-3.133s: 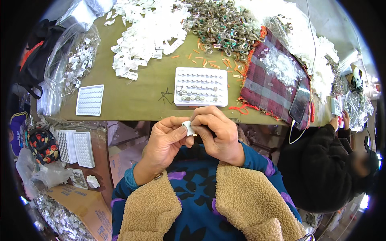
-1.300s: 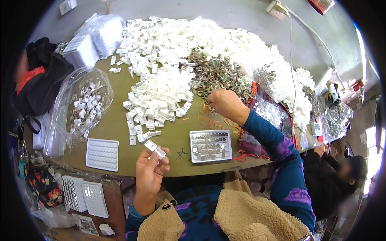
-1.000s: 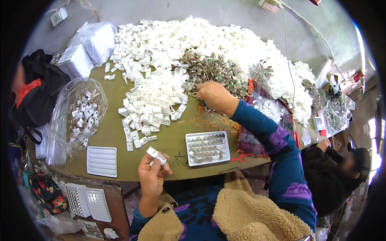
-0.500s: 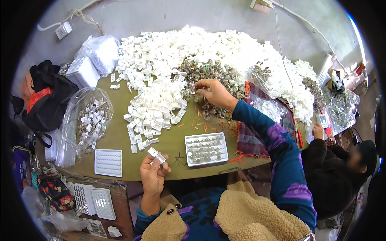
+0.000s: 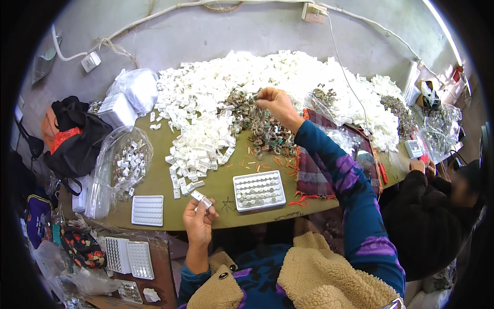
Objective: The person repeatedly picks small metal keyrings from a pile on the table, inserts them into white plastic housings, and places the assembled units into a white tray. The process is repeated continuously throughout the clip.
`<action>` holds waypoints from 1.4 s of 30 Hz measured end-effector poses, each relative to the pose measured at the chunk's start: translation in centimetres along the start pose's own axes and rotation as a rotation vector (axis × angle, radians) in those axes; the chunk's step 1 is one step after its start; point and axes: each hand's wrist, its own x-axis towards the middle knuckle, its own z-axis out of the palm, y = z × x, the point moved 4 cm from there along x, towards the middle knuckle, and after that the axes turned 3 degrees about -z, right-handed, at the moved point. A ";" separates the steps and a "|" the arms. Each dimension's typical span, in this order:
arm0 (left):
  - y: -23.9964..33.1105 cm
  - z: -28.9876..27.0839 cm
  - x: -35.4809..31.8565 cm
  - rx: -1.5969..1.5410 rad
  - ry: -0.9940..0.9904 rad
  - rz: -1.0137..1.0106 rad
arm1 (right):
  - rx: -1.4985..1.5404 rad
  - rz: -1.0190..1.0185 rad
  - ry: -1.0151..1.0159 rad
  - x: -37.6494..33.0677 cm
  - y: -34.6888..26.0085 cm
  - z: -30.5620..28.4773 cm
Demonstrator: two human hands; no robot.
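Observation:
My left hand (image 5: 199,226) is closed on a small white plastic housing (image 5: 201,199), held above the near edge of the table. Farther off, my right hand (image 5: 280,107) reaches over a heap of small metal clips (image 5: 252,117). Its thumb and fingers are pinched together; a small dark bit shows at the tips, too small to name. Between the hands and nearer to me lies a white tray (image 5: 283,200) with rows of round grey and white pieces. A large pile of white plastic housings (image 5: 203,139) spreads behind and left of the clips.
Loose copper-coloured strips (image 5: 250,166) lie before the clips. Left are a patterned white tray (image 5: 147,210) and a plastic bag of parts (image 5: 126,159). A checked cloth (image 5: 315,172) lies to the right. Beyond it, a co-worker (image 5: 424,221) sits at the table.
The whole view has shifted, showing more wall. My right hand has come up from among the metal clips to above their far side. My left hand keeps hold of the white housing.

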 end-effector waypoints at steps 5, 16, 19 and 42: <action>0.0 0.1 -0.1 0.028 0.004 0.015 | -0.130 0.092 -0.134 0.9 0.4 -0.4; -0.2 -0.1 0.0 0.007 -0.051 0.035 | -0.058 0.210 -0.155 2.7 0.9 -1.1; -0.2 -0.2 -0.1 0.031 -0.036 0.035 | 0.063 0.111 -0.046 1.4 -2.2 -0.5; -1.6 9.2 -6.8 0.070 -0.051 -0.134 | 0.653 0.465 -0.159 -27.9 -6.4 7.5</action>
